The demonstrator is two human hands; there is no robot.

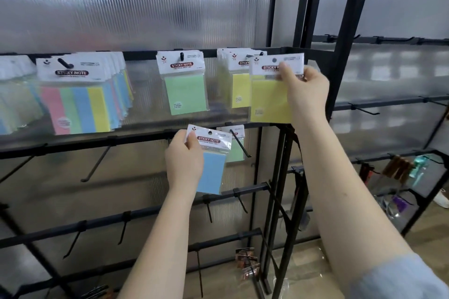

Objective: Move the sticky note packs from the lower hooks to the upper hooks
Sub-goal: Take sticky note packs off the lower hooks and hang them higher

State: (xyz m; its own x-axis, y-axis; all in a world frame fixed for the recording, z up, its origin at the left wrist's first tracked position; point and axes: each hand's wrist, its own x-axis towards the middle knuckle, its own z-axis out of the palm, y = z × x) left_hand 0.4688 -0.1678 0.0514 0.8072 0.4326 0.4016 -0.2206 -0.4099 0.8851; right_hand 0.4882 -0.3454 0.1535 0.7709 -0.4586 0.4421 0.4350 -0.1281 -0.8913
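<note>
"STICKY NOTE" headers top both packs – right hand [302, 87] pinches the yellow pack [269, 101], left hand [184, 159] pinches the blue pack [212, 170]

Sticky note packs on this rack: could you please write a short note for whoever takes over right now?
Left hand: grips a blue sticky note pack by its header, in front of the lower rail, off any hook.
Right hand: pinches a yellow sticky note pack at the upper right hook; whether its hole is on yet is unclear.
Done: upper hooks already carry multicolour packs, a green pack and yellow packs.
Left: seat the yellow pack, hang the blue one above, then move the pale green pack hanging on the lower hook.
</note>
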